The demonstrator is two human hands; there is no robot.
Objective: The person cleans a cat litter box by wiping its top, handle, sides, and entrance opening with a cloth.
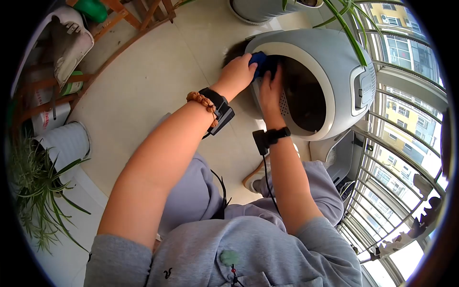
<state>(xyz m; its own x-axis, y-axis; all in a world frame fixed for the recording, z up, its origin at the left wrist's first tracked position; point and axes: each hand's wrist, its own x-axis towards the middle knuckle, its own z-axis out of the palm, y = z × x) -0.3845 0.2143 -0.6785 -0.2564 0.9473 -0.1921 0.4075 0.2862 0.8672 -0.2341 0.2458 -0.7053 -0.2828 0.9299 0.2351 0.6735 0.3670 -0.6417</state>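
A grey-and-white enclosed litter box [342,57] with a round, cream-rimmed opening stands in front of me. A dark blue cloth [258,60] is bunched at the upper left of that rim. My left hand [239,72] is closed round the cloth from the left. My right hand [271,93] reaches up at the opening's left edge, its thumb and fingers on either side of the cloth's darker part. Some fingertips are lost in shadow. The inside of the litter box is dark. Behind my left hand a dark, furry patch shows, mostly hidden.
Potted plants stand at the left [62,143] and at the top [258,12]. A wooden rack [129,19] is at the upper left. Window bars [406,100] run along the right. A grey bin-like container [342,153] sits below the litter box. Cables hang from both wrist devices.
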